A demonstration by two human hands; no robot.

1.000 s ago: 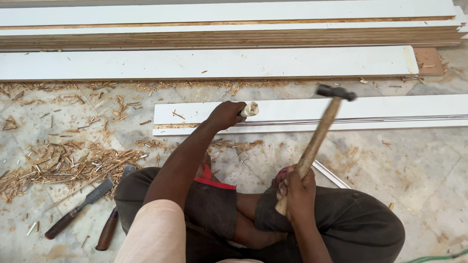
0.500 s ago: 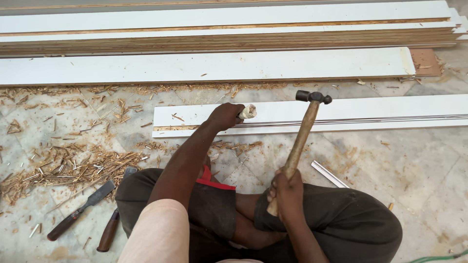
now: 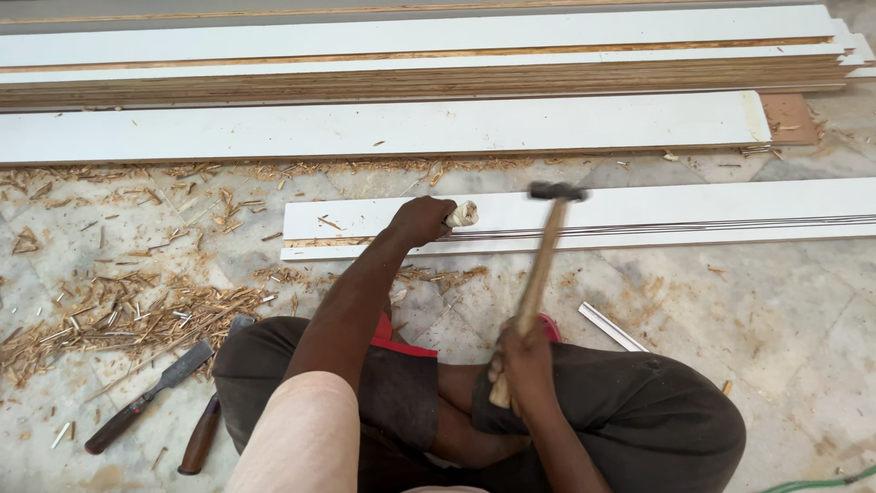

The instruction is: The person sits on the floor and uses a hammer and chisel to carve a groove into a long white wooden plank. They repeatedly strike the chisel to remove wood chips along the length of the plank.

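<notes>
My left hand (image 3: 418, 221) grips a wooden-handled chisel (image 3: 461, 215), its battered butt sticking out to the right over a long white board (image 3: 693, 215) lying on the floor. My right hand (image 3: 522, 365) holds a hammer by its wooden shaft; the dark hammer head (image 3: 557, 192) hangs just right of the chisel's butt, a short gap apart. I sit on the floor with my knees bent under both arms. The chisel's blade is hidden by my left hand.
Two more chisels (image 3: 146, 397) lie on the stone floor at my left, among wood shavings (image 3: 119, 315). White boards (image 3: 365, 128) are stacked along the far side. A thin metal strip (image 3: 611, 326) lies by my right knee.
The hammer has swung left and down, its head moving from well right of the chisel to just beside its butt. My left hand has stayed on the chisel.
</notes>
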